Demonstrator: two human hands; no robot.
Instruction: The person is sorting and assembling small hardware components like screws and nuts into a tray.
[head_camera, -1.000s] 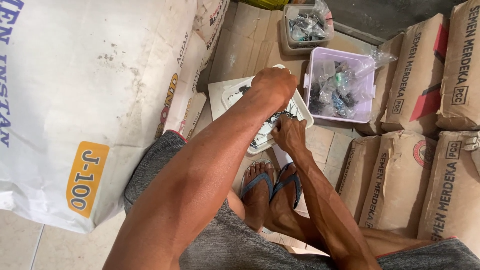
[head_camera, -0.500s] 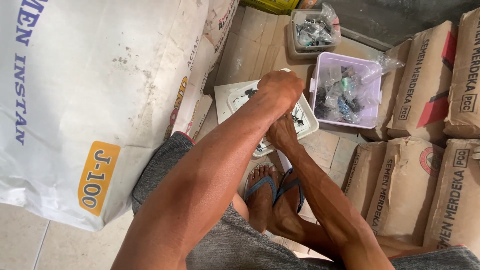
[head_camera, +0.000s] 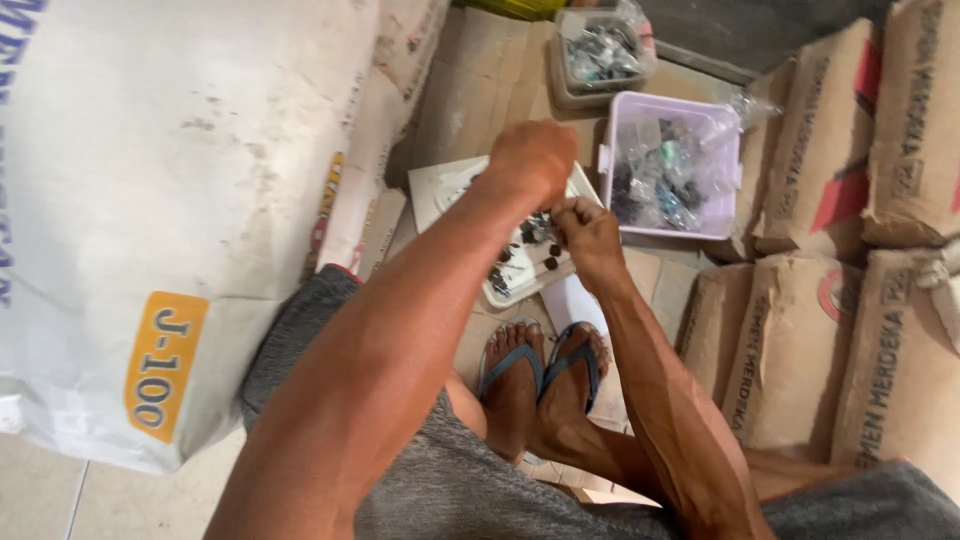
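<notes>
White woven sack (head_camera: 170, 200), very large, fills the left side; orange label patch low on its face. Brown paper sacks (head_camera: 860, 300) stacked along the right edge. Flattened cardboard (head_camera: 480, 90) covers the floor between them.

Lilac plastic tub (head_camera: 700, 225) sits upper right of centre, holding clear bags of small dark parts. Smaller grey tub (head_camera: 565, 95) behind it, also with bagged parts.

White shallow tray (head_camera: 440, 190) lies on the cardboard just left of the lilac tub, directly under both hands. Small dark pieces (head_camera: 530, 245) scattered on its near end.

Left hand (head_camera: 530, 160) hovers over the tray, fingers curled into a loose fist; cannot tell what it holds, if anything. Right hand (head_camera: 590, 235) just below and beside it, fingertips pinched together right above the dark pieces; whatever is pinched is too small to make out.

Feet in blue flip-flops (head_camera: 545, 365) rest near the tray's lower edge.
</notes>
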